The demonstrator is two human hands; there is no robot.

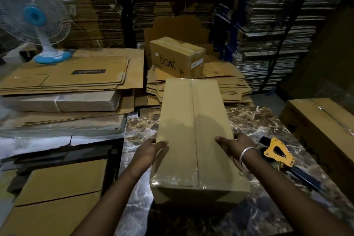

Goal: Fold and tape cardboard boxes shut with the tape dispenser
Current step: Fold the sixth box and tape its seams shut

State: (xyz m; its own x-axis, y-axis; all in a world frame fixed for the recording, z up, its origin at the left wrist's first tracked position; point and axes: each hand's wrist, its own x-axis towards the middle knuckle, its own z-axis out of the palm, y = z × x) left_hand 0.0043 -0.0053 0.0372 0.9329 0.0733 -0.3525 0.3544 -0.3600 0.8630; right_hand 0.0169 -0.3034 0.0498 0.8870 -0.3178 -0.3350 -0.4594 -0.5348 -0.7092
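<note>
Far left: fan (34,17) on stacked flat cardboard (65,74), out of the work zone.
Left hand (151,149) on the box (193,130), at its left top edge: thumb on top, fingers wrapped down the side, gripping.
Box sat lengthwise on the marble table (268,126), flaps folded in, clear tape (193,120) down the centre seam and over the near end.
Right hand (235,144) clamped the right top edge the same way, bangle on the wrist.
Tape dispenser (277,152) lay on the table just beside the right wrist, not held.
Another box (321,130) at the right edge of the table; "boAt" carton (176,57) on the flats behind.

Judged step: top seam done, so move or flip the box with both hands.
- Keep the grip symmetric, near mid-length, so no tilt.
- Press the seam flat before letting go; watch for lifted tape at the near corner, glare hid it.
- Swing clear of the dispenser and the right-hand box.
- If flipped, square the bottom flaps first, then tape in one straight pull.
</note>
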